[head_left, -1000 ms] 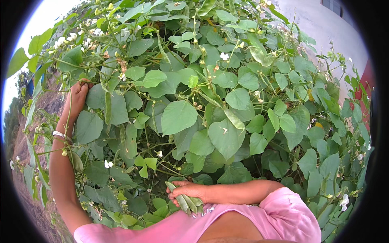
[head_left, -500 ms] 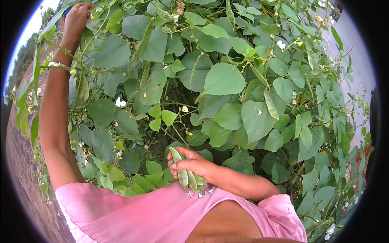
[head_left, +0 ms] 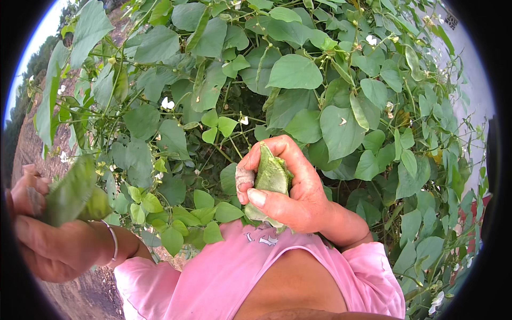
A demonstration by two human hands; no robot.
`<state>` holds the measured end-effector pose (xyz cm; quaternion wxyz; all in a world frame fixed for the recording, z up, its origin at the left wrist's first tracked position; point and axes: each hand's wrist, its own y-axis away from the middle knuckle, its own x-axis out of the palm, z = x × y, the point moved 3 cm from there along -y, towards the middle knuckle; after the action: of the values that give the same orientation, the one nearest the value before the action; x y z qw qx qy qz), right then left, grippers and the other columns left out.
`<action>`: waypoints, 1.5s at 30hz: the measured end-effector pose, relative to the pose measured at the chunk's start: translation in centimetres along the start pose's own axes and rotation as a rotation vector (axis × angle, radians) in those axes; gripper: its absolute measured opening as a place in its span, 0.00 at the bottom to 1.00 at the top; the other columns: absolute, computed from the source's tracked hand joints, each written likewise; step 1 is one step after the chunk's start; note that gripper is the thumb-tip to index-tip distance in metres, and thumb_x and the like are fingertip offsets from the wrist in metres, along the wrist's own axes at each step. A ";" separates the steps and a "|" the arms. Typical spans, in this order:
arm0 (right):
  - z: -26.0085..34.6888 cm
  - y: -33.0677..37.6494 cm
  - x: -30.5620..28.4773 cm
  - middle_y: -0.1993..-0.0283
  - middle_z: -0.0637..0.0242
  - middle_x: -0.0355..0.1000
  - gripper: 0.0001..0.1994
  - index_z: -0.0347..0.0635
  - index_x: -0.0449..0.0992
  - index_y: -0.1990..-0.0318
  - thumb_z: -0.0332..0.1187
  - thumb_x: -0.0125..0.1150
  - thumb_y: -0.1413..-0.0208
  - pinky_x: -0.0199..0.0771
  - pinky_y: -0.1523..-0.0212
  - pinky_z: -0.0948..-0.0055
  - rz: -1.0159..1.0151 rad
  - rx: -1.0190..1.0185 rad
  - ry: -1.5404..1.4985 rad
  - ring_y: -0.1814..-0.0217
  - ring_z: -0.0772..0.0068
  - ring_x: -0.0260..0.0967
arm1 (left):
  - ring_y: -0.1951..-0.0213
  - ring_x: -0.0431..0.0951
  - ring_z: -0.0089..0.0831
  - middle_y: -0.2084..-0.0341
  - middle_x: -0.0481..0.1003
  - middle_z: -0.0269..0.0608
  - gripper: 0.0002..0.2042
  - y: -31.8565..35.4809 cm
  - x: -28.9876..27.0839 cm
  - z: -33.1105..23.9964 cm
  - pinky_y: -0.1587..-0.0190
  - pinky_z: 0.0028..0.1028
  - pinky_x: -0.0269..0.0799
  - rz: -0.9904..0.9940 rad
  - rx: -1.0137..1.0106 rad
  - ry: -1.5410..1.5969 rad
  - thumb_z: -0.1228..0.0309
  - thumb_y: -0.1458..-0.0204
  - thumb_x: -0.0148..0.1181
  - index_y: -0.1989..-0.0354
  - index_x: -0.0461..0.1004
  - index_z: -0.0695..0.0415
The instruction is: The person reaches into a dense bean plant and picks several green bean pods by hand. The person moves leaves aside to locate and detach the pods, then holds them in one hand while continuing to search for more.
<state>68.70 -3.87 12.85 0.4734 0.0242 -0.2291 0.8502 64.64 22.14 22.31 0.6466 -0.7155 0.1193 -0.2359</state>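
Observation:
My right hand (head_left: 296, 184) is closed around a small bunch of flat green bean pods (head_left: 273, 178) in front of my chest. The pods point upward between thumb and fingers, and the palm hides part of them. At the far left my left hand (head_left: 48, 224), with a bangle at its wrist, is closed on flat green shapes (head_left: 69, 194). Motion blurs these; they look like bean pods too. The two hands are well apart, both in front of the climbing bean plant (head_left: 293, 72).
Single pods hang among the leaves, one pod (head_left: 359, 111) right of centre and another pod (head_left: 413, 63) farther up. White flowers (head_left: 167, 103) dot the vines. A pale wall (head_left: 472, 69) stands at the right; bare brown ground (head_left: 32, 138) lies at the left.
My left arm has come down from the upper left foliage, with flat green shapes now in the hand. My right hand has risen slightly and moved right, turning the pods upright.

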 end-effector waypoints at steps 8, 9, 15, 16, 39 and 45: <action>-2.3 0.5 0.9 0.52 0.63 0.61 0.16 0.37 0.58 0.51 0.26 0.51 0.46 0.61 0.47 0.73 -0.168 -0.142 0.153 0.50 0.77 0.58 | 0.72 0.64 0.19 0.65 0.69 0.39 0.08 12.3 6.3 -8.3 0.65 0.21 0.64 0.666 -0.615 0.685 0.77 0.40 0.42 0.56 0.66 0.65; -2.7 1.0 0.8 0.52 0.62 0.60 0.17 0.36 0.58 0.50 0.26 0.51 0.46 0.60 0.47 0.73 -0.229 -0.095 0.139 0.50 0.76 0.58 | 0.70 0.64 0.19 0.64 0.69 0.38 0.08 13.0 6.9 -8.6 0.65 0.21 0.64 0.645 -0.759 0.700 0.75 0.39 0.42 0.56 0.66 0.64; -4.6 3.2 0.4 0.51 0.58 0.62 0.21 0.32 0.55 0.45 0.27 0.48 0.46 0.61 0.46 0.71 -0.347 -0.008 0.231 0.50 0.72 0.60 | 0.60 0.65 0.25 0.58 0.66 0.43 0.10 16.4 8.0 -10.7 0.53 0.28 0.64 0.517 -0.819 0.870 0.70 0.39 0.40 0.54 0.64 0.62; -4.7 3.4 0.3 0.51 0.56 0.62 0.21 0.33 0.55 0.45 0.30 0.50 0.44 0.62 0.46 0.69 -0.328 0.020 0.297 0.49 0.69 0.61 | 0.58 0.66 0.27 0.56 0.65 0.44 0.11 16.6 8.0 -10.6 0.51 0.30 0.64 0.533 -0.747 0.867 0.70 0.38 0.39 0.54 0.64 0.62; 6.4 3.3 -1.6 0.59 0.51 0.62 0.21 0.31 0.60 0.57 0.36 0.59 0.53 0.64 0.56 0.58 -0.411 -0.290 0.945 0.56 0.50 0.63 | 0.42 0.62 0.42 0.45 0.64 0.56 0.33 12.1 10.6 -17.8 0.38 0.41 0.54 0.278 -1.315 1.451 0.46 0.40 0.28 0.42 0.58 0.66; 22.7 2.3 -2.7 0.68 0.58 0.65 0.11 0.40 0.68 0.72 0.36 0.59 0.59 0.65 0.62 0.63 -0.608 -1.018 2.252 0.63 0.62 0.63 | 0.57 0.75 0.42 0.59 0.74 0.52 0.20 14.9 11.5 -19.4 0.50 0.35 0.69 0.527 -1.122 1.612 0.57 0.40 0.45 0.51 0.68 0.63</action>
<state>64.30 -16.41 31.58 0.5361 -0.8407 0.0136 0.0744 66.98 -2.16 10.82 -0.0240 -0.4943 0.7672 -0.4079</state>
